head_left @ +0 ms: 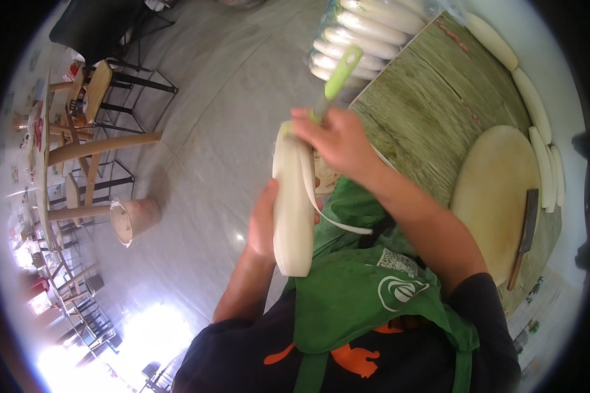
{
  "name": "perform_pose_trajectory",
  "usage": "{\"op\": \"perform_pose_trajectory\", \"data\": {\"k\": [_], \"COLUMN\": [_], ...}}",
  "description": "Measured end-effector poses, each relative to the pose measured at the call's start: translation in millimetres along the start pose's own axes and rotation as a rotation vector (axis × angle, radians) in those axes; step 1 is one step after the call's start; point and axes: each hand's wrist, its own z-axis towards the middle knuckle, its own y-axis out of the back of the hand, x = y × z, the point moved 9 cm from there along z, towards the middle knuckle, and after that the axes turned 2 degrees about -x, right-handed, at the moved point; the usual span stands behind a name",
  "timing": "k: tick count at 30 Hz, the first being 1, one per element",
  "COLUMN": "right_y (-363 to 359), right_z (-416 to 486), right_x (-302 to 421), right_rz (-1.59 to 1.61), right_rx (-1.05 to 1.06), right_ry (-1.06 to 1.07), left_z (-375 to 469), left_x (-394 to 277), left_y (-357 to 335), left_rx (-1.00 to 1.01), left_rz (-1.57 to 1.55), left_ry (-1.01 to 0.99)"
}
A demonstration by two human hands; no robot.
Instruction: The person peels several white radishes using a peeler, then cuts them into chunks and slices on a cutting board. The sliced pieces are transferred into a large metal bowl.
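Observation:
My left hand (263, 221) holds a peeled white radish (293, 211) from its side, with the fingertips showing on the far side. The radish stands lengthwise in front of my green apron. At its far end, my right hand (338, 140) grips a peeler with a green and grey handle (341, 73), the handle pointing away from me. The peeler's blade is hidden by my fingers. A long thin strip of peel (344, 226) hangs from the radish on its right side and curls over the apron. Below, partly hidden, peelings (326, 177) lie beside the table's edge.
On the wood-patterned table (403, 103), a round cutting board (491, 196) carries a cleaver (526, 231). Several white radishes (533, 105) lie along the wall side. A bag of radishes (368, 42) sits beyond the table. A lidded bucket (137, 218) and chairs (98, 91) stand on the left.

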Motion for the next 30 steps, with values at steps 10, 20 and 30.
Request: {"op": "perform_pose_trajectory", "data": {"k": [10, 20, 30], "right_y": [10.4, -7.8, 18.8], "right_z": [47.5, -30.4, 32.1], "right_x": [-3.4, 44.5, -1.7], "right_rz": [0.044, -0.021, -0.060], "right_rx": [-0.091, 0.017, -0.081], "right_ry": [0.044, 0.517, 0.134], "left_z": [-3.4, -1.3, -15.2], "left_x": [-10.6, -13.6, -21.4], "left_y": [10.0, 11.8, 7.6], "left_rx": [0.058, 0.040, 0.062], "left_rz": [0.243, 0.194, 0.296], "left_ry": [-0.106, -0.113, -0.185]}}
